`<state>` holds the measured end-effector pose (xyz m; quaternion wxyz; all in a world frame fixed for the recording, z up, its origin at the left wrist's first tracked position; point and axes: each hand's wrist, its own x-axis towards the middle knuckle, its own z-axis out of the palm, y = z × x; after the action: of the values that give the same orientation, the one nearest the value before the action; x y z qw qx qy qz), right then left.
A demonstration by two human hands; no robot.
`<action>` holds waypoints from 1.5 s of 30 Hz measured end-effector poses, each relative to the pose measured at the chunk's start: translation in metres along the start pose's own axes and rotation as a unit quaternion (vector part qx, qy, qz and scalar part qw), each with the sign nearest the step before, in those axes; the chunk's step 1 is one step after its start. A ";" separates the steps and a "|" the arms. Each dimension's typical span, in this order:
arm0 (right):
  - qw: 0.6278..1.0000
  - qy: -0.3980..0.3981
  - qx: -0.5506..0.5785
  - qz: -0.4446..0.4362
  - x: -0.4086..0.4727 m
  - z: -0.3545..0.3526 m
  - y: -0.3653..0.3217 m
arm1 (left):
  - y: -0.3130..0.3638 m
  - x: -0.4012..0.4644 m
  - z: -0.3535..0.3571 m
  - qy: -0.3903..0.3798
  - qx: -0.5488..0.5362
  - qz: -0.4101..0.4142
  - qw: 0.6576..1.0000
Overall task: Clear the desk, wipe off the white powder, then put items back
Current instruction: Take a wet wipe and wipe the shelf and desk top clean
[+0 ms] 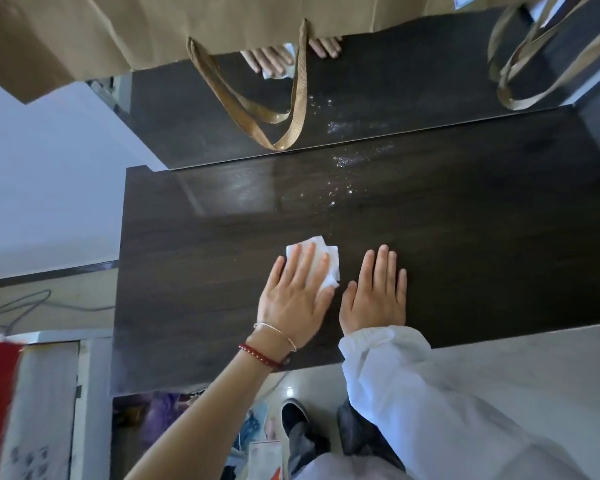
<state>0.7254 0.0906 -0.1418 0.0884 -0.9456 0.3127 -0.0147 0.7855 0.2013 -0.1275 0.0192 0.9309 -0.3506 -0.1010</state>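
My left hand lies flat on a folded white tissue and presses it onto the dark wooden desk. Its fingers are straight. My right hand rests flat on the desk just to the right of the tissue, fingers straight, holding nothing. White powder is scattered on the desk further back, near a mirror that stands along the desk's rear edge. A few specks trail from it toward the tissue.
The mirror reflects my hands, the powder and the desk. A brown paper bag with woven handles hangs into view at the top. Below the desk's near edge are assorted items on the floor and a grey cable at left.
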 end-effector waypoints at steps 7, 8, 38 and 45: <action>0.998 -0.015 -0.002 -0.063 0.003 -0.001 0.016 | -0.057 -0.010 -0.005 -0.007 0.028 -0.196 0.980; 0.996 -0.020 -0.003 -0.082 0.003 -0.001 0.021 | -0.049 -0.003 -0.003 -0.004 0.023 -0.204 0.979; 0.992 -0.049 0.003 -0.114 0.019 -0.018 0.073 | 0.022 -0.015 -0.002 -0.026 -0.020 -0.282 0.959; 0.989 -0.085 -0.037 -0.113 0.031 -0.022 0.072 | 0.050 0.081 -0.005 -0.015 -0.003 -0.111 0.994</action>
<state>0.7060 0.0120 -0.1341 0.0776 -0.9754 0.1951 0.0668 0.8133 0.1102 -0.1317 0.0050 0.9623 -0.2453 -0.1176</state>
